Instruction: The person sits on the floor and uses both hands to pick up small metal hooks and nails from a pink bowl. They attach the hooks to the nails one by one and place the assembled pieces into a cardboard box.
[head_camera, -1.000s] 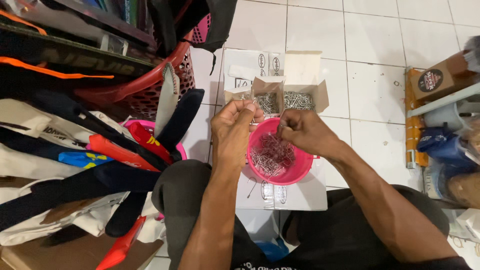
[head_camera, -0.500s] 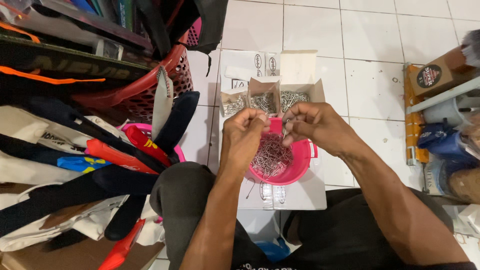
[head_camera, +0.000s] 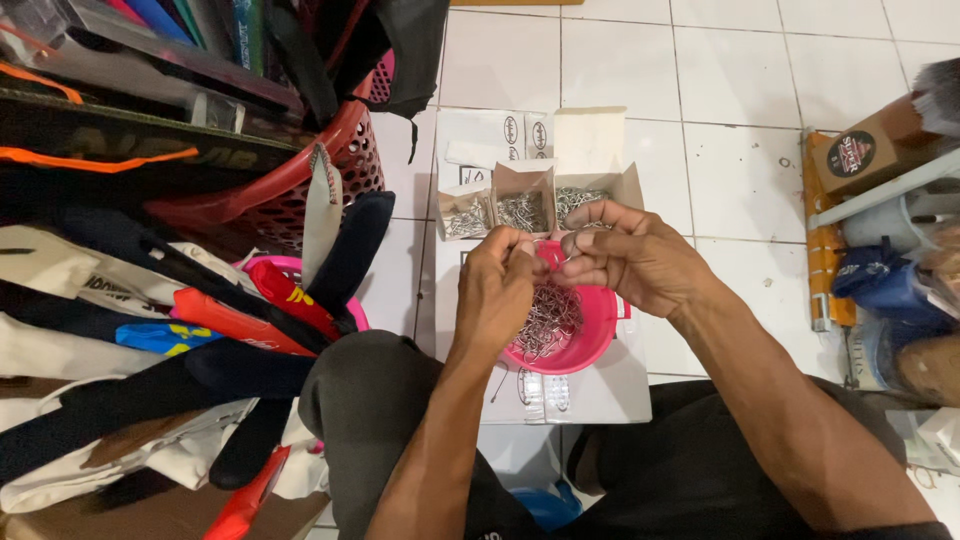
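Both hands meet at frame centre, just above a pink bowl (head_camera: 580, 335) that holds a heap of small metal wire hooks (head_camera: 545, 320). Left hand (head_camera: 497, 290) is curled, fingers pinched tight on a small wire piece at approx. the bowl's far rim; piece too small to identify exactly. Right hand (head_camera: 630, 255) comes in from the right, thumb and forefinger pinched toward the same spot, other fingers spread loose. Fingertips of the two hands nearly touch; can't tell if the right one actually grips the wire or only touches it.

Bowl sits on a flattened white cardboard sheet (head_camera: 600, 390) on the white tiled floor (head_camera: 740, 170), between the person's knees in dark trousers (head_camera: 370, 400).

Just beyond the hands, upper centre: three small open cardboard boxes (head_camera: 525, 200) side by side, each w/ more silvery wire pieces inside, white box flaps behind them.

Left half of frame: a pile of bags and straps (head_camera: 150, 330) in black, cream, red & blue; above it a red plastic basket (head_camera: 300, 170). A second pink container (head_camera: 300, 270) shows partly under the straps, mid-left.

Right edge: brown carton (head_camera: 865, 150) w/ round dark label, blue bag (head_camera: 885, 280) lower down.
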